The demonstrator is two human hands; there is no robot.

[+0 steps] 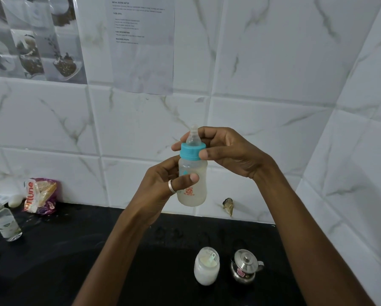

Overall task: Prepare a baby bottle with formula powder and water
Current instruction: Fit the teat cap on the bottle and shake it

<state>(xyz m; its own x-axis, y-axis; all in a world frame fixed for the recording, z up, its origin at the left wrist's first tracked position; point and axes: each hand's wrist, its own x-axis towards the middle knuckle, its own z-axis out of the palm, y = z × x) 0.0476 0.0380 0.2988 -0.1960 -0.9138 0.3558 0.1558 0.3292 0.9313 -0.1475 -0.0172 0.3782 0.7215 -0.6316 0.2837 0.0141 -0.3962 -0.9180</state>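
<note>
Closest to the viewer, the black counter (97, 250) stretches wide and bare across its middle and left. Its right end runs into the corner where the tiled wall (273, 85) turns. Both forearms rise from the bottom edge over this open stretch. Between them, near the front of the counter, stands an open jar of white powder (206, 270) with a pale scoop (211, 259) resting inside. Just beside it on the right, apart from it, is a small lidded steel pot (244, 268).

Above the counter and well clear of everything on it, the baby bottle (192, 182) is held upright in the air. The left hand (163, 184) wraps round its body from the left, with the thumb pressed across the front and a ring (171, 186) on that thumb. The right hand (229, 151) comes in from the right, its wrist bent. Its thumb and fingers curl round the blue collar (192, 151), pinching it from front and back, and the clear teat (194, 135) stands up between the fingers. The bottle's contents look cloudy and whitish.

Farther off at the left, a small glass bottle (6, 224) stands on the counter. Behind it, a crumpled packet (40, 196) leans at the foot of the wall. Both are well apart from the hands. High on the tiles hang a printed sheet (143, 40) and, to its left, a glossy poster (35, 38).
</note>
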